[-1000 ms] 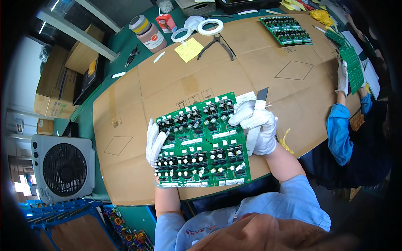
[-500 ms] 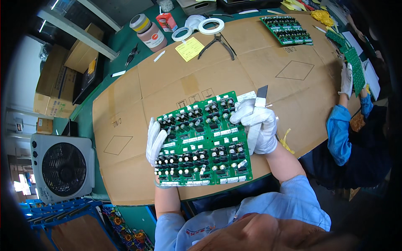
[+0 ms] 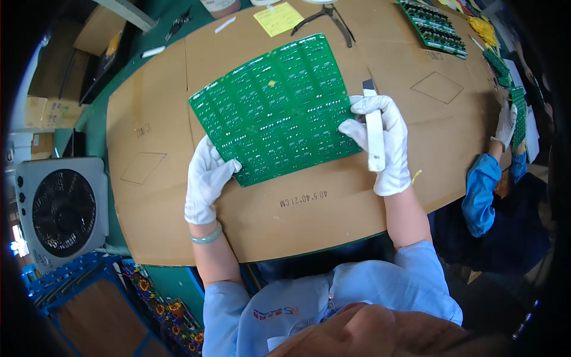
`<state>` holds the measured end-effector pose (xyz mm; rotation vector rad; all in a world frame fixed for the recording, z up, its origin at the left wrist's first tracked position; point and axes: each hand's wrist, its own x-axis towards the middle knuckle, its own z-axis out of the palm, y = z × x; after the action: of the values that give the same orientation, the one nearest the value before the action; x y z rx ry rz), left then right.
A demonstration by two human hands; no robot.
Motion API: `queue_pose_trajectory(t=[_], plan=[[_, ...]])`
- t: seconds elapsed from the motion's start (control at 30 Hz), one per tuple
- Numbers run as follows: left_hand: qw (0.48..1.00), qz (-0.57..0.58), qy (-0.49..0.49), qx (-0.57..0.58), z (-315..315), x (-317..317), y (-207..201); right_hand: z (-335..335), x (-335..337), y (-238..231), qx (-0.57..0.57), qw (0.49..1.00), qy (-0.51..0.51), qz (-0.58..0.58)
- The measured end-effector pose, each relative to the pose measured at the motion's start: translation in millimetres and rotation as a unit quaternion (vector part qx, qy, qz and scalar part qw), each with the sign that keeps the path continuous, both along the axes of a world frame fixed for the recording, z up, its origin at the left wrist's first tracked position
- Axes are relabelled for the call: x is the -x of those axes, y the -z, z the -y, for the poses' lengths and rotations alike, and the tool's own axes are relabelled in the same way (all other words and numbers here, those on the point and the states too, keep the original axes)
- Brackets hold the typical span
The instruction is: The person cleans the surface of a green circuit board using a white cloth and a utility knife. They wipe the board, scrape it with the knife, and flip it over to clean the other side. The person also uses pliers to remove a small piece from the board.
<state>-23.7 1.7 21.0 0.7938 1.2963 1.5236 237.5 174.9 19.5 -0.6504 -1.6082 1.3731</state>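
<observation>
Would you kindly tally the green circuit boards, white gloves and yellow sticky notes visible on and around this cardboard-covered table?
Green circuit boards: 3, the large board held in both grips, one tray-like board far right, one in a co-worker's hand.
White gloves: 3, left hand, right hand, co-worker's glove.
Yellow sticky notes: 1.
Total: 7

A green table [image 3: 98, 113] carries a large sheet of brown cardboard [image 3: 333, 208] that covers most of its top. On the cardboard near the far edge lie a yellow sticky note [image 3: 278, 18] and, just beside it, a pair of black pliers [image 3: 326, 15]. Farther right on the cardboard lies a green circuit board [image 3: 433, 28] with its parts facing up. On the bare green strip at the left rest a small white strip [image 3: 153, 52] and a dark tool [image 3: 179, 22].
</observation>
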Motion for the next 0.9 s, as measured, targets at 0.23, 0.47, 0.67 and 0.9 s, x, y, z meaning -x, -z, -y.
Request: queue_pose_trajectory(t=[0.23,0.47,0.67,0.9], plan=[[0.999,-0.007,-0.02,0.032,-1.5,2.4,-2.9,2.8,5.7,1.3,0.096,0.994,-0.005,0.052],[0.996,-0.029,-0.081,0.01,-2.5,1.7,-1.3,8.6,10.9,-2.6,0.104,0.994,0.007,0.036],[0.994,-0.035,-0.103,-0.009,-4.9,-5.4,-4.3,6.0,8.6,0.1,0.106,0.994,0.014,-0.003],[0.994,-0.046,-0.102,-0.008,-1.6,-1.4,0.1,6.5,6.9,-2.2,0.125,0.991,-0.003,-0.042]])
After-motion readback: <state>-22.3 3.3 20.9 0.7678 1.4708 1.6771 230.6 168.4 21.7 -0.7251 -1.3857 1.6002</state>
